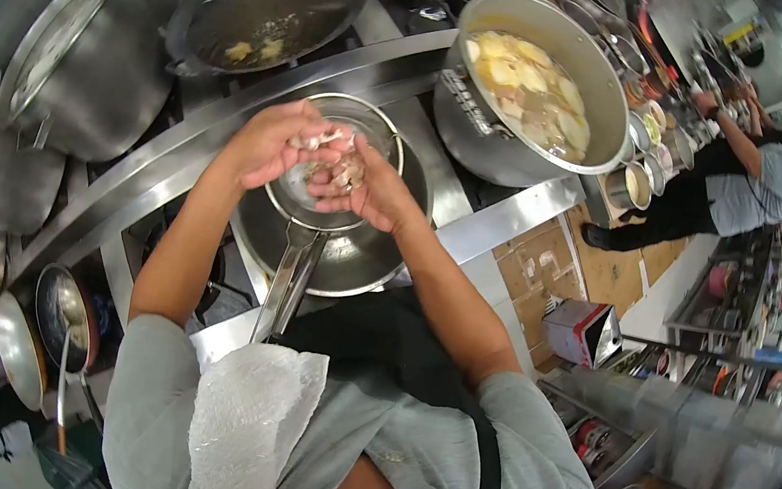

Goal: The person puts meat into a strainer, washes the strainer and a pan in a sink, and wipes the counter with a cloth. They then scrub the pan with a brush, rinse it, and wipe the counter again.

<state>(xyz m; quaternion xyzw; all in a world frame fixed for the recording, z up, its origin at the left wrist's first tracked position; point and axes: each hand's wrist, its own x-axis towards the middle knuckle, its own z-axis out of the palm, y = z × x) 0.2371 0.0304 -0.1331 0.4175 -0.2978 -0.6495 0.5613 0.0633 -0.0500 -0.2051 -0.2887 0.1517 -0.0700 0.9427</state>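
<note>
My left hand is over a round metal strainer, its fingers curled around some pale, stringy bits of food. Facing it, my right hand is cupped, with pinkish-white, wet-looking pieces of food against its palm and fingers. The exact kind of food cannot be made out. Beneath both hands, the strainer rests over a wide metal bowl. Its handle points toward my body. Part of the strainer's mesh is hidden by my hands.
Behind on the stove sit a wok of dark oil with small frying bits and a large pot of pale pieces in broth. A tall lidded pot stands at left, pans below it. A co-worker stands at right.
</note>
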